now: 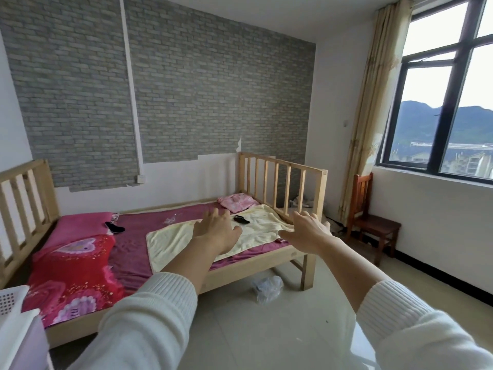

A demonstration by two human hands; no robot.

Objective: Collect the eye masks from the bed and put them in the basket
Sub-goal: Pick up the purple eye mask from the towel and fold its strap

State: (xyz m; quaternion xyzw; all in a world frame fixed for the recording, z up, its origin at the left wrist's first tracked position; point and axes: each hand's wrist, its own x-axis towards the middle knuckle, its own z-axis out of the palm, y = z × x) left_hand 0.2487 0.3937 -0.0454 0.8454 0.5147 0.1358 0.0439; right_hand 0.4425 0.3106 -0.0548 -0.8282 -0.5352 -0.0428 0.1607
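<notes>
Both arms reach forward toward the bed. The left hand (217, 231) is spread wide with its fingers apart and holds nothing. The right hand (306, 232) is also fully open and empty, palm turned down.

Just past the left hand, one black eye mask (241, 219) lies on the cream towel (173, 241), near the foot end of the bed. It looks flat and dark, with a thin strap. A second black eye mask (115, 227) lies well apart from it, at the head end, on the edge of the pink pillow (80, 222) where this meets the purple sheet (133, 247).

The white basket (10, 297), with a perforated wall, shows only partly at the lower left corner of the view; what is inside cannot be seen.

The wooden bed frame (266, 265) has slatted rails at both ends, while its long near side is open. A folded pink cloth (238, 202) sits in the far corner at the foot rail. A red floral quilt (74, 273) hangs over the near edge at the head end. The tiled floor (266, 329) before the bed is mostly free, with a clear plastic bag (267, 288) lying beside the bed leg. A wooden chair (372, 222) stands under the window (440, 102).
</notes>
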